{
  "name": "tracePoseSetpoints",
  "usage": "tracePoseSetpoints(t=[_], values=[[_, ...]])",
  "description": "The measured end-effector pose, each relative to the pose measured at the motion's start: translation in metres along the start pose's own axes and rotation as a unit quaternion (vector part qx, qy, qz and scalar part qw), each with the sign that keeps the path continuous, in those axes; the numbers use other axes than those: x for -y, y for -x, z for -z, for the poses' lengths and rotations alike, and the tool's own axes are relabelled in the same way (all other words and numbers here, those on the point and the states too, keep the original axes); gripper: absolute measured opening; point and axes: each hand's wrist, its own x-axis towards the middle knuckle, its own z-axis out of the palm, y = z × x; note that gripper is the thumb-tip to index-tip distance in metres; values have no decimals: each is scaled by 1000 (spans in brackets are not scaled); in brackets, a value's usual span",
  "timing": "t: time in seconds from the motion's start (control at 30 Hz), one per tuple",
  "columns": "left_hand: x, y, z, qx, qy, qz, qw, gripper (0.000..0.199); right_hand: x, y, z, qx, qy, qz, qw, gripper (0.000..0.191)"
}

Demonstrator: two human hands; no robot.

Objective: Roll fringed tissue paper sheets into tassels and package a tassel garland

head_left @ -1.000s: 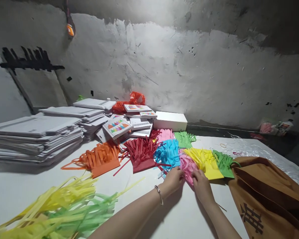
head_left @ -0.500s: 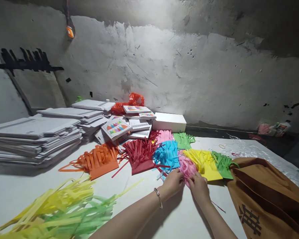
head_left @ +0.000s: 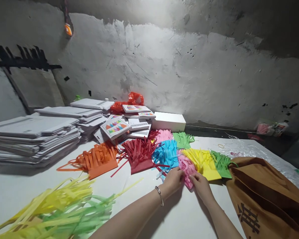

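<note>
Between my hands lies a pink paper fringe (head_left: 187, 166), cut into strips and crumpled at the far end. My left hand (head_left: 173, 179), with a silver bangle at the wrist, pinches its left edge. On the opposite edge, the fingers of my right hand (head_left: 201, 185) close on the same pink paper. A blue fringe (head_left: 166, 153) touches it on the left, a yellow fringe (head_left: 204, 162) on the right. Further out are a dark red fringe (head_left: 141, 154), an orange fringe (head_left: 98, 161) and a green fringe (head_left: 221, 163).
Stacks of flat white cartons (head_left: 32, 142) stand at the left. Printed boxes (head_left: 114, 127) and a white box (head_left: 169, 121) lie at the back, near a red plastic bag (head_left: 136, 98). Loose yellow strips (head_left: 62, 199) and green strips (head_left: 84, 212) cover the front left; a brown cloth (head_left: 266, 192) drapes at right.
My right hand has shifted slightly down and right along the pink fringe, baring more of its near end. My left hand stays at its edge. The view has turned a little.
</note>
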Motion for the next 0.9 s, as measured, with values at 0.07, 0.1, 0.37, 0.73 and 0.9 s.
tracePoseSetpoints(t=[0.07, 0.1, 0.37, 0.73, 0.9], values=[[1, 0, 0, 1, -1, 3, 1000, 19, -3, -1, 1, 0, -8, 1, 1000, 24], [1, 0, 0, 1, 0, 4, 1000, 19, -3, -1, 0, -2, -9, 2, 1000, 24], [2, 4, 0, 0, 13, -8, 1000, 19, 6, -4, -15, -12, 42, -9, 999, 22], [4, 6, -2, 9, 11, -6, 1000, 19, 3, -3, -16, -17, -15, -9, 1000, 22], [7, 5, -4, 7, 14, -7, 1000, 20, -4, -3, -20, -17, -81, -41, 996, 24]])
